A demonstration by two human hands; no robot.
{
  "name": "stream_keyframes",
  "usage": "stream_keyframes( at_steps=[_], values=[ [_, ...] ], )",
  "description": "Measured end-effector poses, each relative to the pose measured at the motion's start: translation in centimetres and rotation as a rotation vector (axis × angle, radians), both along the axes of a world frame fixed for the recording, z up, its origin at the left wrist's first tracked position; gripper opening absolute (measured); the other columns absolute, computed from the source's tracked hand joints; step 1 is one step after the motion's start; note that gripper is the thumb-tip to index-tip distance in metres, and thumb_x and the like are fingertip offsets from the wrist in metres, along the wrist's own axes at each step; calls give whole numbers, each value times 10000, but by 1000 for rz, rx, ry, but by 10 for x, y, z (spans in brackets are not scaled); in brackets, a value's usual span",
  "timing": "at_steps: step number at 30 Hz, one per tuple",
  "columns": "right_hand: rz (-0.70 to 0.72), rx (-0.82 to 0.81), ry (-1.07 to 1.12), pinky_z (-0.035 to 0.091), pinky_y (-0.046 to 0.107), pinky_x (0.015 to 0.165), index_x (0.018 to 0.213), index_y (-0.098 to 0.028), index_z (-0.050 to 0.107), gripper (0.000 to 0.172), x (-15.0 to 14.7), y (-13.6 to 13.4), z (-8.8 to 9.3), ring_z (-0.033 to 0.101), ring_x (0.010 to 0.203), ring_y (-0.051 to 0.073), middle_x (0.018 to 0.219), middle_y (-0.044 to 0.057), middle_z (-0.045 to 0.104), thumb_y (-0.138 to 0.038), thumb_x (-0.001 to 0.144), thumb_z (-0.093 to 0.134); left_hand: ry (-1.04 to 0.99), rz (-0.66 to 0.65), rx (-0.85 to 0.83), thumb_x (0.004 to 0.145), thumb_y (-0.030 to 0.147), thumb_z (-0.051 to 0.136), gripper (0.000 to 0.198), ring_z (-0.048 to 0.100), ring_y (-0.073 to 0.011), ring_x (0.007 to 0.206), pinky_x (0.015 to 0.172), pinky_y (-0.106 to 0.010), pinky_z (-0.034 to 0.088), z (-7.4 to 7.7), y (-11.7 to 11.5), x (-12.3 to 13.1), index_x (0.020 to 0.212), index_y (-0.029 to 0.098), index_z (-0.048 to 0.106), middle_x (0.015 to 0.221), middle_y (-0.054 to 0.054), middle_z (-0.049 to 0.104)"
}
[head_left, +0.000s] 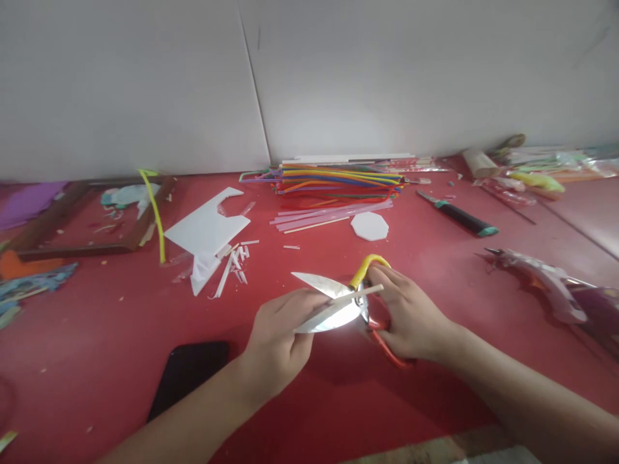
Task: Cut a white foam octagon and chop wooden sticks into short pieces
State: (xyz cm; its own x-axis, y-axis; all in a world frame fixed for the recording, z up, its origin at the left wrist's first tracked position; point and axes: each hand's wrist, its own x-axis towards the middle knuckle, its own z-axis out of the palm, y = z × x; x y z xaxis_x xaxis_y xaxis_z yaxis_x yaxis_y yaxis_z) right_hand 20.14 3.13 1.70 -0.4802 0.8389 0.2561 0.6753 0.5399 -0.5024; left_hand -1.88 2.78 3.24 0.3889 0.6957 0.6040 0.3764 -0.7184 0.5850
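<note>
My right hand (pixel 411 316) is closed round the handles of a pair of scissors (pixel 333 316), one handle yellow and the other red. Their blades are spread and point left. My left hand (pixel 283 332) is closed on a thin pale wooden stick (pixel 360 294), its far end sticking out to the right across the scissors near the pivot. The stick lies between the open blades, close to where they meet. Fingers of my left hand are partly hidden behind the blades.
Beyond my hands are a white octagon (pixel 369 226), pink strips (pixel 329 216) and a bundle of coloured pipe cleaners (pixel 338 180). A knife (pixel 464 218) and a glue gun (pixel 541 277) lie right. Left are cut white paper (pixel 207 225), a wooden frame (pixel 82 249) and a black phone (pixel 191 374).
</note>
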Motion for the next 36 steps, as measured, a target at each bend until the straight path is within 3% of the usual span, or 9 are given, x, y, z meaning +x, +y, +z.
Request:
stream_keyframes(
  at_steps=[14, 27, 36],
  values=[
    [-44, -59, -62, 461, 373, 616, 838, -225, 386, 201, -1, -3, 0, 498, 714, 218, 811, 76, 557, -211, 678, 506, 44, 57, 48, 849, 28, 491, 187, 616, -84, 559, 542, -156, 491, -2, 1, -2, 891, 166, 608, 682, 8, 675],
    [-79, -123, -84, 503, 392, 604, 841, -214, 444, 197, -1, -6, -2, 596, 709, 253, 815, 110, 636, -258, 661, 510, 10, 60, 12, 831, 35, 512, 173, 628, -92, 546, 515, -164, 494, -4, -1, -2, 871, 170, 614, 694, -4, 700],
    [-74, -168, -57, 492, 373, 601, 801, -218, 445, 138, -2, -6, 2, 583, 683, 230, 805, 107, 633, -267, 686, 503, 23, 72, -33, 834, 56, 494, 171, 621, -91, 526, 492, -170, 487, -7, -2, -2, 877, 177, 607, 714, -4, 705]
  ],
)
